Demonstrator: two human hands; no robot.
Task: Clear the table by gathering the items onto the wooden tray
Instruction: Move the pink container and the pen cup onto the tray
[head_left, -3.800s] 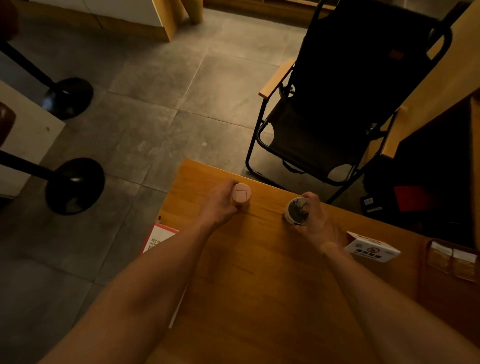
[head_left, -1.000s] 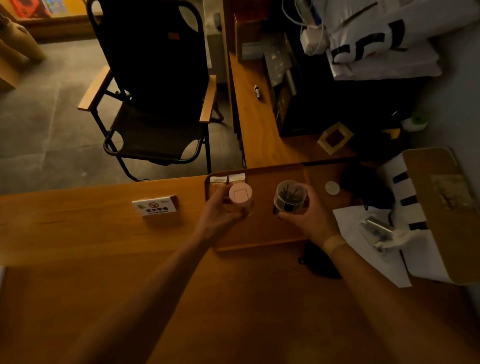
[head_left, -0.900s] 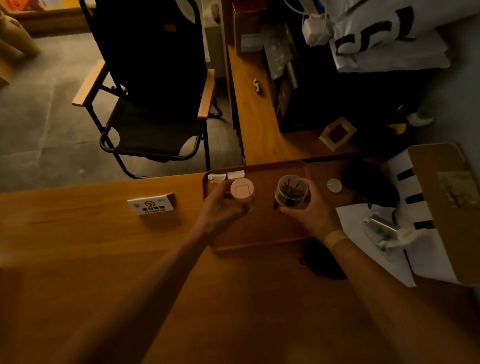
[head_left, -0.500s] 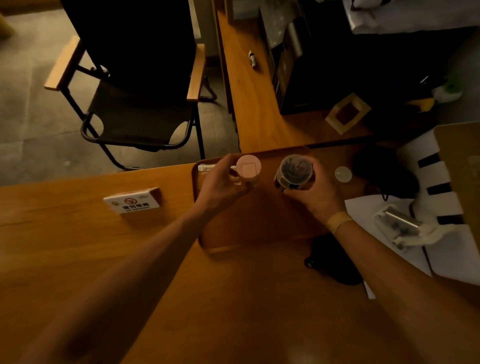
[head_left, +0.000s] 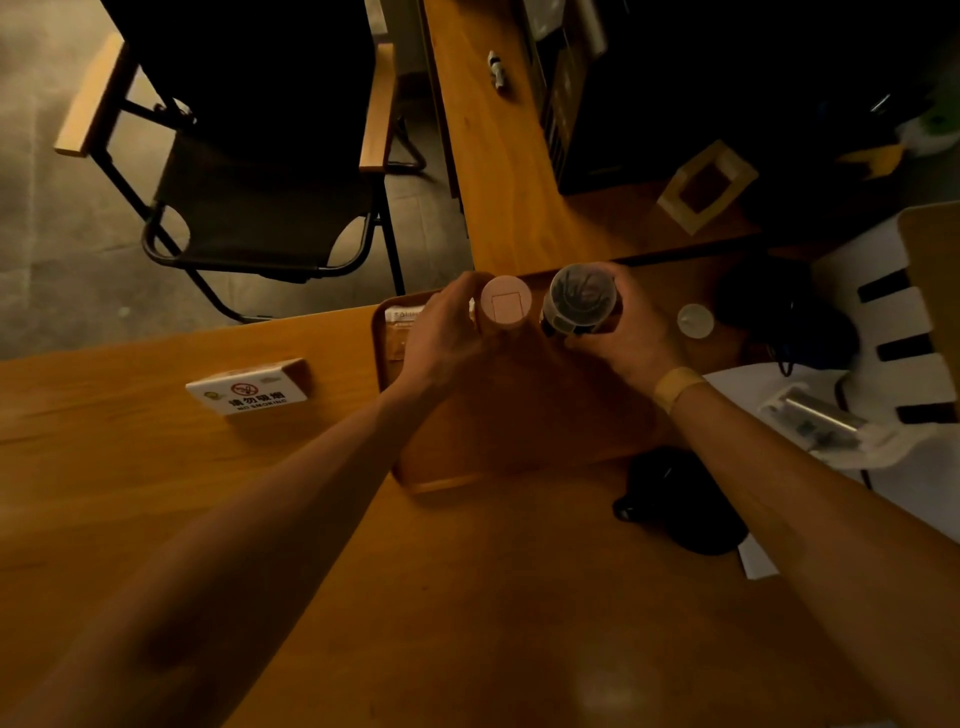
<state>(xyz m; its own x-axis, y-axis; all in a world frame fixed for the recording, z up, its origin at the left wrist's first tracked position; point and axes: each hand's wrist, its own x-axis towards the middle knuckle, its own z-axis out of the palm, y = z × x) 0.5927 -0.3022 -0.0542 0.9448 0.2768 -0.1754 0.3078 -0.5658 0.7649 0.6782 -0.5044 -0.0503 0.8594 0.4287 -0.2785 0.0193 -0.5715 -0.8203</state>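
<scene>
Both hands reached farther over the wooden tray (head_left: 447, 480) — left hand (head_left: 447, 338) gripping pink jar (head_left: 505, 307), right hand (head_left: 631, 338) clear jar (head_left: 581, 299).

Open wooden tray floor (head_left: 519, 415) below both hands, toward the wrists. Left of the left hand (head_left: 441, 338), small labelled packets (head_left: 402, 325) crowding the tray corner. Right of the right hand (head_left: 631, 338), a small white round disc (head_left: 695, 320) nearby.

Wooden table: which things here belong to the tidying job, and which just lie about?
Job: brown wooden tray; pink-lidded round jar in left hand; clear round jar in right hand; white no-smoking sign.
Lying about: black folding chair; white papers.
</scene>
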